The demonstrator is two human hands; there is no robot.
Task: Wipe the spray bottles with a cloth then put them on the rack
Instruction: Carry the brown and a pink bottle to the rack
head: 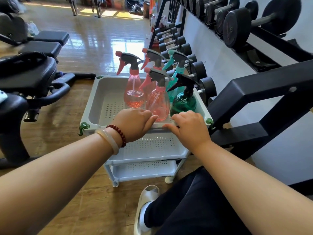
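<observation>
Currently both sets of fingers are curled over the front rim of the rack (92,106), on its top tray at lower centre of frame.

- Left hand (135,123): fingers (144,113) hooked down inside the tray, thumb lying along the rim and pointing right.
- Right hand (190,128): fingers folded over the rim the same way, thumb on the outer edge.
- Both hands grasp the rack. Neither holds a bottle or a cloth, and no cloth is in view.

The bottles stand just beyond the fingertips, all upright and bunched in the right half of the top tray.

- Front pink bottle (157,104): between the two hands, just past the left thumb; contact unclear.
- Dark green bottle (183,102): directly behind the right knuckles, very near.
- Left pink bottle (133,94): farther up frame.
- Rear pink bottle (149,82): behind the front one.
- Teal bottle (176,76): at the back right.

Step, as judged: the rack is being held or steadied, with no wiping under way. All five bottles are already on it, but I cannot tell whether they have been wiped.

The next move calls for releasing the rim. If a bottle needs wiping, a cloth must be found first, then the nearest neck taken. The triggers crowd together, so lifting straight up would avoid knocking the neighbours.

Outward: lower shelves (152,146) beneath the tray, a bead bracelet (118,134) on the left wrist, dumbbells (237,28) at upper right.
</observation>
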